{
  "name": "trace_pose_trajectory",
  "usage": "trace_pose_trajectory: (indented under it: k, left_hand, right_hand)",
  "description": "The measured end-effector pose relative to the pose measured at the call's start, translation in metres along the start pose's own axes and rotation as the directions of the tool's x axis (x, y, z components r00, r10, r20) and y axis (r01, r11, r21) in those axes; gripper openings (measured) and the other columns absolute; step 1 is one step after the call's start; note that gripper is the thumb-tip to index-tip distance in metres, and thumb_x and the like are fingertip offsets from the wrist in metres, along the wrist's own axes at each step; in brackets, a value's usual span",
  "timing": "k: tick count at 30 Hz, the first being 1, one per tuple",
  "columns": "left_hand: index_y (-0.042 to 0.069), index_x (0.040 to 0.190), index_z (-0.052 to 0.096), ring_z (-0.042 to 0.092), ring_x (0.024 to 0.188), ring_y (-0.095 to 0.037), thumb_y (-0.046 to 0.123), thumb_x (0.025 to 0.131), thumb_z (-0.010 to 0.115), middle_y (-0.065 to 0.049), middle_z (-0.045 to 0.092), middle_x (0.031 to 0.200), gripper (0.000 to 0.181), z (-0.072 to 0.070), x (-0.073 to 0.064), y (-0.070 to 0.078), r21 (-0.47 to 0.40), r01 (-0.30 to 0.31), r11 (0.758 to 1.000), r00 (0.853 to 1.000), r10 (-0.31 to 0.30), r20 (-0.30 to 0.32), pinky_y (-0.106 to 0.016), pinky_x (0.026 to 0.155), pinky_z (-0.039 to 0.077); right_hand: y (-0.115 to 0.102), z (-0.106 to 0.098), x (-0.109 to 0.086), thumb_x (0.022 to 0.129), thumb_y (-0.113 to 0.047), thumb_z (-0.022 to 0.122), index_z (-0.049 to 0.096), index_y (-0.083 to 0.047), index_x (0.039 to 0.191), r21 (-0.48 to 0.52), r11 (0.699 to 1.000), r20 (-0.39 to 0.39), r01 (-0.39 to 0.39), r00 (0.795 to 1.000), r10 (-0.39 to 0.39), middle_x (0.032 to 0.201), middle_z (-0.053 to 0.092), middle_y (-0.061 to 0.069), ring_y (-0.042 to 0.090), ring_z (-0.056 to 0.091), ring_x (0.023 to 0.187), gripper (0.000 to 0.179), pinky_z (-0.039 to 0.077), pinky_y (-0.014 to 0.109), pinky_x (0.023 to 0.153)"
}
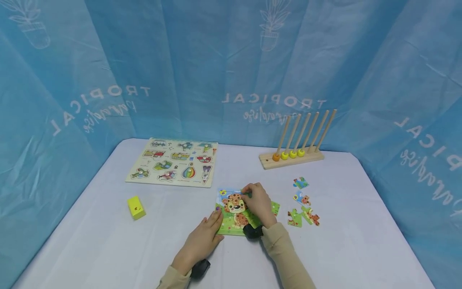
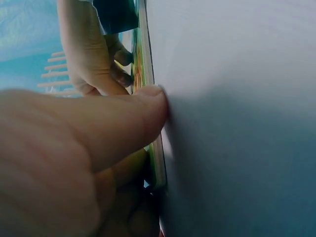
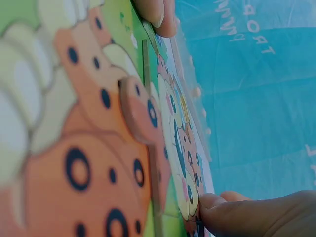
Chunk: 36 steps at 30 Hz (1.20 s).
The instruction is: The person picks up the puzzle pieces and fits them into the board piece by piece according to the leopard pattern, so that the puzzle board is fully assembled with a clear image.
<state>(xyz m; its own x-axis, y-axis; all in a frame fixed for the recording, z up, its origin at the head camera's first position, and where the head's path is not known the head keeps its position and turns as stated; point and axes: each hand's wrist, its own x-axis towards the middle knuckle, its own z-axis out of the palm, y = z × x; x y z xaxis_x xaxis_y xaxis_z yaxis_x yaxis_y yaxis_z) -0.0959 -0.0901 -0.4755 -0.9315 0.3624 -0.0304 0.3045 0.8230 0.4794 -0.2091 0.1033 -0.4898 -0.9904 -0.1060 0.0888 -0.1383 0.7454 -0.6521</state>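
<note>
A leopard jigsaw puzzle [image 1: 237, 220] in a flat board lies before me, its spotted face and body assembled. My left hand [image 1: 204, 235] rests at the board's left side, fingers fairly straight along the edge. Its thumb [image 2: 143, 111] touches the board's near edge in the left wrist view. My right hand [image 1: 259, 202] reaches over the upper right part, thumb and index finger pinching a spotted puzzle piece [image 3: 191, 207] by the leopard's ear. Part of the board's right side is hidden under this hand. In the right wrist view one raised piece edge [image 3: 129, 111] stands out.
Several loose puzzle pieces [image 1: 301, 197] lie right of the board. At the back right stands a wooden peg rack [image 1: 294, 160] with orange and yellow beads. A vehicle peg puzzle [image 1: 173, 162] sits back left, with a yellow block [image 1: 136, 207] in front. Blue curtains [image 1: 231, 72] surround the table.
</note>
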Motion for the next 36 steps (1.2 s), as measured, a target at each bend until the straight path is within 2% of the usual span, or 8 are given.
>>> trace_pose_trajectory:
  k: [5,12,16,27,32,36]
  left_hand:
    - [-0.002,0.145,0.039,0.034,0.144,-0.033,0.024,0.094,0.061,-0.016,0.033,0.156,0.061,0.002,0.001,-0.002,0.009,0.010,1.000,1.000,-0.010,-0.002,-0.052,0.118,0.029]
    - [-0.002,0.146,0.038,0.035,0.143,-0.034,0.023,0.094,0.062,-0.017,0.032,0.157,0.063,0.002,0.000,-0.002,0.007,-0.003,1.000,1.000,0.003,-0.010,-0.054,0.117,0.030]
    - [-0.002,0.146,0.038,0.035,0.143,-0.034,0.022,0.094,0.062,-0.017,0.032,0.157,0.063,0.003,-0.001,-0.002,0.000,-0.007,1.000,1.000,0.007,-0.013,-0.053,0.117,0.030]
    - [0.001,0.144,0.043,0.033,0.144,-0.035,0.021,0.095,0.060,-0.015,0.034,0.156,0.056,0.001,0.003,-0.005,-0.011,-0.036,0.999,0.999,0.036,-0.008,-0.056,0.116,0.029]
    - [0.001,0.141,0.048,0.034,0.143,-0.037,0.021,0.095,0.060,-0.015,0.037,0.154,0.052,0.001,0.003,-0.004,-0.022,-0.041,0.999,0.999,0.040,-0.016,-0.057,0.115,0.029]
    - [0.000,0.140,0.048,0.035,0.143,-0.037,0.022,0.093,0.062,-0.015,0.039,0.153,0.054,0.004,0.002,-0.001,-0.021,-0.014,1.000,0.999,0.014,-0.033,-0.057,0.115,0.030]
  right_hand:
    - [-0.003,0.000,0.000,0.090,-0.019,0.070,0.070,-0.017,0.099,-0.013,1.000,0.013,-0.013,1.000,0.013,0.101,0.061,0.006,0.018,0.057,0.079,0.009,0.046,0.030,0.062]
    - [-0.004,-0.003,-0.001,0.090,-0.016,0.069,0.066,-0.013,0.116,-0.024,1.000,0.037,-0.015,0.999,0.016,0.095,0.060,0.006,0.016,0.051,0.073,0.027,0.041,0.029,0.058]
    - [-0.005,-0.003,-0.001,0.088,-0.017,0.072,0.066,-0.012,0.114,-0.027,0.999,0.045,-0.025,0.999,0.026,0.097,0.061,0.007,0.017,0.053,0.076,0.027,0.044,0.031,0.062]
    - [-0.005,0.000,0.003,0.087,-0.023,0.073,0.069,-0.017,0.108,-0.031,0.995,-0.004,-0.090,0.996,0.090,0.102,0.060,0.009,0.020,0.057,0.081,0.022,0.047,0.035,0.066]
    - [-0.002,-0.001,0.004,0.087,-0.022,0.073,0.070,-0.016,0.106,0.000,0.999,-0.012,-0.047,0.999,0.047,0.099,0.061,0.009,0.021,0.059,0.082,0.021,0.048,0.035,0.066]
    - [0.012,-0.015,0.005,0.089,-0.020,0.070,0.070,-0.011,0.107,0.094,0.995,-0.059,-0.011,0.998,0.016,0.094,0.063,0.010,0.017,0.052,0.070,0.020,0.043,0.030,0.059]
